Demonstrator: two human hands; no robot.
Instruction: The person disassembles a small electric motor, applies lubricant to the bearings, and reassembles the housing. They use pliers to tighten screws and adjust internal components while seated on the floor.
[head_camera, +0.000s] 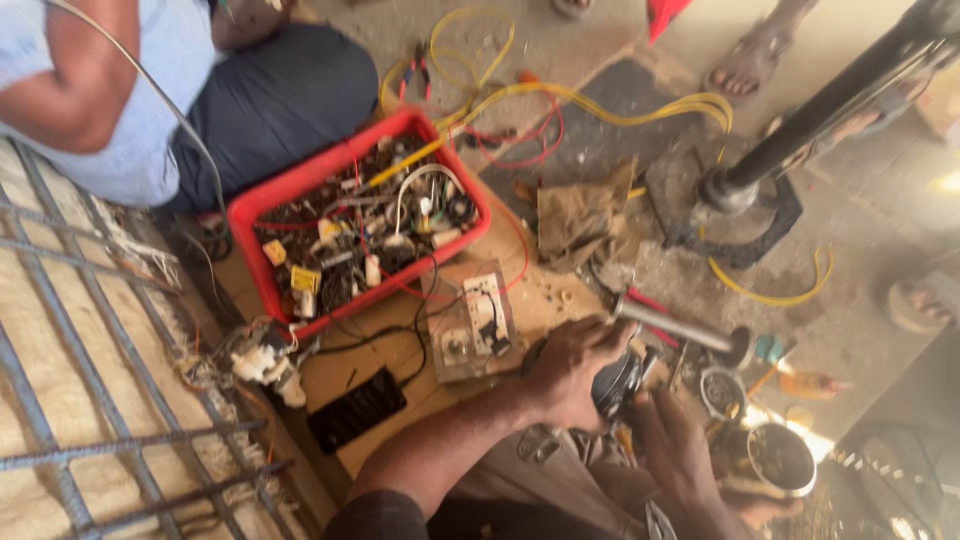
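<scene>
Left hand (567, 370) curled over round dark motor part (615, 384), gripping it; right hand (678, 452) against same part from below, grip unclear, blurred. Just left of left hand: clear plastic switch box (470, 322) on wooden surface (380, 355). Beyond: red rectangular tray (262, 205) heaped with small parts. Right of hands: metal rod (672, 326), round metal cup (782, 458). Yellow wires (600, 103) looped on floor

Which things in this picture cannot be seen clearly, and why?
Head view only:
- Small dark round part: both hands cover most of it; its kind is unclear.
- Left hand and right hand: motion blur hides the finger grip.
- Red plastic tray: its small parts are too tangled and small to name.
- Black metal pole: cut off by the top right edge.
</scene>
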